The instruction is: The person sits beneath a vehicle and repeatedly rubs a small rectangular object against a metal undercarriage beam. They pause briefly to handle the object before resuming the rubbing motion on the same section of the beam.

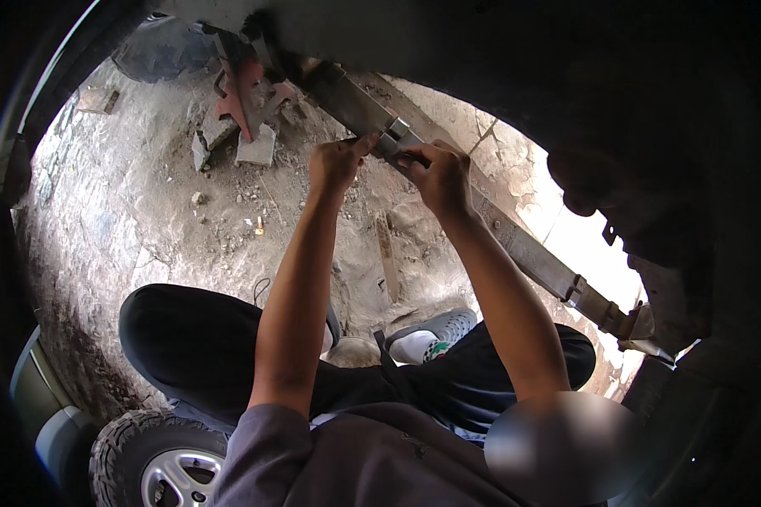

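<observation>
A long dark metal bar (513, 253) runs diagonally under the vehicle, with a shiny metal clamp (399, 129) around its upper part. My left hand (336, 167) is closed at the bar's lower edge just left of the clamp, its thumb raised against it. My right hand (440, 176) has its fingers curled onto the bar just below the clamp. Whatever small part the fingers may pinch is hidden. Further down the same bar is another bracket (573, 289).
A red jack stand (241, 101) stands upper left by pale broken blocks (254, 145) on the dirty ground (169, 220). A wheel (169, 469) lies at the lower left beside my folded legs (186, 338). Dark bodywork (651, 127) overhangs the top and right. A flat strip (386, 253) lies below my hands.
</observation>
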Available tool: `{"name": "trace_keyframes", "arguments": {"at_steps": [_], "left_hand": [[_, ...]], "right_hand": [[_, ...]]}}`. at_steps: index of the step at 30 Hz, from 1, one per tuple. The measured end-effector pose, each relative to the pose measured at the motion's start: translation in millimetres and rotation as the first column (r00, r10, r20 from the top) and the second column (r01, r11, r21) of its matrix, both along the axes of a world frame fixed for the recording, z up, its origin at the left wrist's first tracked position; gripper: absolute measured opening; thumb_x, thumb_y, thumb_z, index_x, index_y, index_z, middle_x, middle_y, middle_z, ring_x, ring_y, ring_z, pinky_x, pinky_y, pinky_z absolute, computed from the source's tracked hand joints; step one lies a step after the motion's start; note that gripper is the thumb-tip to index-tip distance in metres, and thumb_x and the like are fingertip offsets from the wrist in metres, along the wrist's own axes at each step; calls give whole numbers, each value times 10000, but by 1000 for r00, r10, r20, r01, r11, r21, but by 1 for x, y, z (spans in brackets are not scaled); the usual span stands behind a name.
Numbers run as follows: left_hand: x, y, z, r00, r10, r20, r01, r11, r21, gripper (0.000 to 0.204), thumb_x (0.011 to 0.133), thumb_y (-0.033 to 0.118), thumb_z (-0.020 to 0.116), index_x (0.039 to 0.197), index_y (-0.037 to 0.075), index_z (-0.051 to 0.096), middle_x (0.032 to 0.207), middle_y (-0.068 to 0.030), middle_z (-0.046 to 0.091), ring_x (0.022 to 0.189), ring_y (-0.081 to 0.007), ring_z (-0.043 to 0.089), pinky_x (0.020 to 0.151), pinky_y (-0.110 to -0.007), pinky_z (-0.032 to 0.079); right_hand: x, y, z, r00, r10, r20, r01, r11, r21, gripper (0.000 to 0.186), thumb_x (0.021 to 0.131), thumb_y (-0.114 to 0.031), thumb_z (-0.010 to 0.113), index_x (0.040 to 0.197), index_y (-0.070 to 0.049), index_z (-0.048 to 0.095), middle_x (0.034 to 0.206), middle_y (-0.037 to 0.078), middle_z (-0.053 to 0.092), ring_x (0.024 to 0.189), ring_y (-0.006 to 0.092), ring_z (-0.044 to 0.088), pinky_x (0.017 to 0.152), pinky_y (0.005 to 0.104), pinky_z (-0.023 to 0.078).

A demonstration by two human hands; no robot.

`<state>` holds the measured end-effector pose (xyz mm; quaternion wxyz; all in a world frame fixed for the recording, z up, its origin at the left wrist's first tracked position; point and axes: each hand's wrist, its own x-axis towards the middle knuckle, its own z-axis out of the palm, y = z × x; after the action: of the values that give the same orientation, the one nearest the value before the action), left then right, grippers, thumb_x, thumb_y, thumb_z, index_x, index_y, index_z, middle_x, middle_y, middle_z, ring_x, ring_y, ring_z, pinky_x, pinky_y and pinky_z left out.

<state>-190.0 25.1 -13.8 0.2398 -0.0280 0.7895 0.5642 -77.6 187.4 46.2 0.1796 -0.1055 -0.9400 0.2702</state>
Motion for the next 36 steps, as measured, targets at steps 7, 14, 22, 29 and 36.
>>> {"name": "trace_keyframes", "arguments": {"at_steps": [7,14,22,29,36], "left_hand": [[0,3,-5,998,28,59,-29,999,19,517,819,495,885,969,4,825,879,-92,793,762,-154,718,801,-326,527],[4,5,-23,996,64,54,-63,998,-24,519,812,490,894,997,11,818,856,-70,773,768,-148,714,708,-289,504],[9,19,15,984,136,115,-145,986,78,384,931,424,798,1018,50,803,932,-51,775,784,-171,714,711,-308,498],[13,10,37,965,94,245,-149,965,216,390,930,369,814,1128,35,779,997,-46,759,773,-148,689,627,-290,463],[9,11,18,961,9,278,-99,944,313,423,965,402,778,1213,62,735,1126,-39,748,977,-185,686,812,-376,482]], "right_hand": [[27,12,4,1000,14,22,-11,991,-134,174,826,-146,857,981,-76,819,897,120,768,821,274,745,787,373,563],[70,35,-4,997,51,61,-53,998,18,159,849,-139,847,990,-77,808,878,103,763,808,249,748,760,356,567],[6,16,-17,989,60,-136,-57,998,24,162,862,-153,814,997,-63,807,874,122,763,811,291,749,807,400,569],[43,12,-8,999,-36,-9,35,991,-131,201,855,-76,793,1055,-89,805,975,129,724,939,300,715,848,395,549],[12,11,-30,996,-20,-89,18,1000,-22,198,795,-106,852,987,-77,815,873,145,744,805,311,736,758,407,570]]}}
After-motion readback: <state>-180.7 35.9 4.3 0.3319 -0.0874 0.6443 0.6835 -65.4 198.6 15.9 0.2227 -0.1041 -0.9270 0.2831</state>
